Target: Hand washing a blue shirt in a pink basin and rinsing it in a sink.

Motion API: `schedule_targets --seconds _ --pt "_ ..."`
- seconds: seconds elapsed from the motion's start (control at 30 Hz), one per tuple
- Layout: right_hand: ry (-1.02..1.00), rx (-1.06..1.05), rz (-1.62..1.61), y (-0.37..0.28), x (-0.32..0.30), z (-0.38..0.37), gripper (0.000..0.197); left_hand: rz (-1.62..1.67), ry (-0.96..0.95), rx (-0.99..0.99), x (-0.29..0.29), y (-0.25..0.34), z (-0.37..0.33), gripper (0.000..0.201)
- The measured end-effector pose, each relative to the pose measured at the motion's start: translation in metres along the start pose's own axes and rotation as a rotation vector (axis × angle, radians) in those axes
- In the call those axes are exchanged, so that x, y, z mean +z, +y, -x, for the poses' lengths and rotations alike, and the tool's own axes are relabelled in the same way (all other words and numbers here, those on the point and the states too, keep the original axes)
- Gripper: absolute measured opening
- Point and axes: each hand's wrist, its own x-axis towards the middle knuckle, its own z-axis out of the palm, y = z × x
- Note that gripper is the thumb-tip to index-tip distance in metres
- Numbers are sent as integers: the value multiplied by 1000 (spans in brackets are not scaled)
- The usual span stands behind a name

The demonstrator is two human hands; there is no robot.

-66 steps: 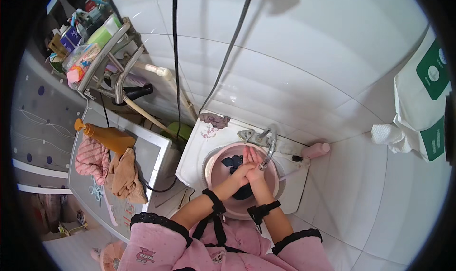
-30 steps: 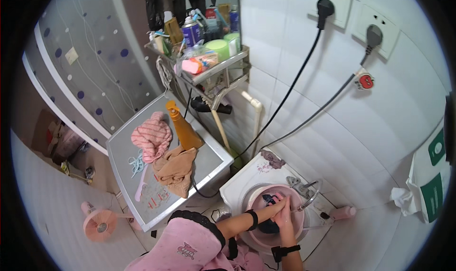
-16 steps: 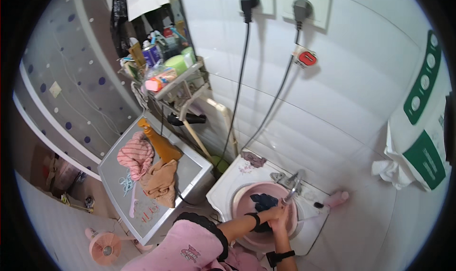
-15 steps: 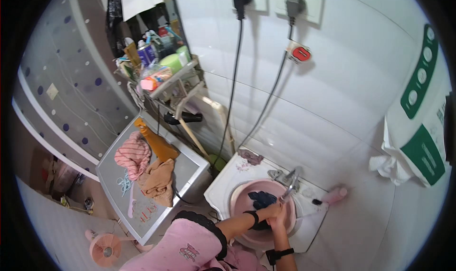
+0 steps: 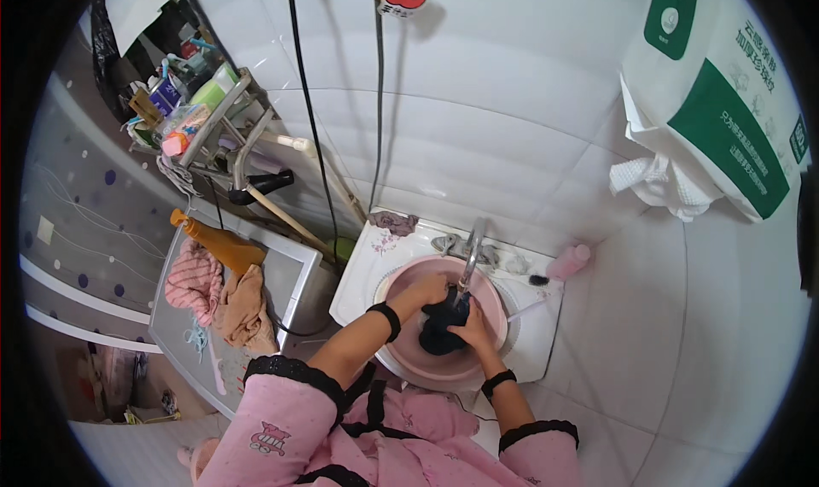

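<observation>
A wet, dark navy cloth (image 5: 444,326) bunches up in a pink basin (image 5: 416,366), which sits in the white sink (image 5: 358,284). My left hand (image 5: 428,292) is closed on the cloth's upper left part, close to the tap (image 5: 471,261). At the cloth's right side my right hand (image 5: 473,328) grips it, thumb and fingers round its edge. The tap's spout reaches over the basin's far side, just above the cloth. Whether water is running cannot be made out.
Left of the sink, a grey-topped washing machine (image 5: 294,286) carries an orange pump bottle (image 5: 223,246), a pink striped towel (image 5: 194,284) and a tan cloth (image 5: 243,309). A pink bottle (image 5: 570,262) and black-bristled brush (image 5: 538,279) lie right of the tap. A tissue pack (image 5: 725,120) hangs on the wall.
My hands were together at the basin's right side. Now they are apart, the left further up and left, and the cloth is lifted and bunched between them. The view has shifted right and down.
</observation>
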Motion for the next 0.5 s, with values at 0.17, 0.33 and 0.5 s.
schedule_targets --seconds 0.17,0.33,0.5 --pt "-38 125 267 -10 9 -16 99 -99 -102 -96 29 -49 36 41" --pt "-231 169 157 11 8 -12 86 -93 -338 -113 26 -37 49 65" --pt "-117 166 199 -71 14 23 73 -210 -266 -239 1 11 78 104"
